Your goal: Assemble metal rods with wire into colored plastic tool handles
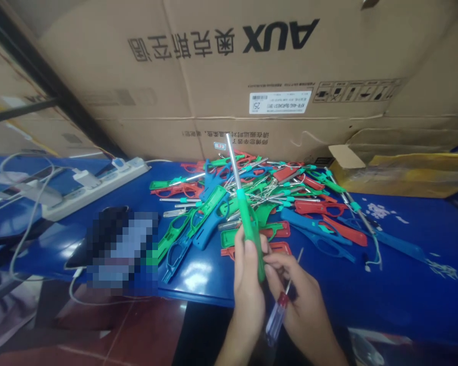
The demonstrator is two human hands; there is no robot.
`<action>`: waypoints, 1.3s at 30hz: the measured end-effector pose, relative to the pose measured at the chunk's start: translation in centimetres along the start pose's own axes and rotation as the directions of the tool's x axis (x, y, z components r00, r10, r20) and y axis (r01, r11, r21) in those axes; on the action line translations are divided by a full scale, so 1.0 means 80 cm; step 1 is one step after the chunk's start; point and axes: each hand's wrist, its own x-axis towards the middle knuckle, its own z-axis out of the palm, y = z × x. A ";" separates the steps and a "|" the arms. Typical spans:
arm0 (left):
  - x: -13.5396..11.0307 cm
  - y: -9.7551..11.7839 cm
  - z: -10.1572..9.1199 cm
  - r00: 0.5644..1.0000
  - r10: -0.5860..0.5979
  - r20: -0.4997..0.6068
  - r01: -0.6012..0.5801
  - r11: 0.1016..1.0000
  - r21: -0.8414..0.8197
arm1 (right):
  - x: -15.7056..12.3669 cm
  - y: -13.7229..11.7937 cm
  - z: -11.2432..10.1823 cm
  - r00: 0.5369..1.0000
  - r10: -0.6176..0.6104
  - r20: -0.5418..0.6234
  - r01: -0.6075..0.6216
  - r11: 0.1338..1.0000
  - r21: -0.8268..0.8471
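Observation:
Upright in my left hand is a green long-nosed lighter, its metal tube pointing up and away. The fingers wrap round the lower part of its body. My right hand is closed on a screwdriver with a clear purplish handle and a red collar; its thin shaft points up and to the right. Thumb and fingertips of this hand also meet the lighter's lower end. Behind both hands lies a heap of lighter parts: blue shell halves, red shell halves and metal tubes with wires.
On the blue table, a white power strip with plugs and cables stands left, near a dark phone-like object, partly blurred. Small white bits lie right. A yellow-taped carton and large cardboard stand behind.

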 end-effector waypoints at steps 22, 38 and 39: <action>-0.005 0.003 -0.007 0.993 0.044 0.106 -0.031 0.992 -0.119 | 0.015 -0.005 -0.005 0.942 0.264 0.205 -0.318 0.900 0.299; 0.012 0.006 0.001 0.990 0.138 0.027 -0.137 0.990 -0.040 | -0.006 0.006 -0.059 0.876 0.384 -0.291 -0.170 0.812 0.558; 0.012 0.006 0.001 0.991 0.132 0.033 -0.131 0.991 -0.039 | -0.006 0.005 -0.053 0.899 0.349 -0.263 -0.157 0.819 0.552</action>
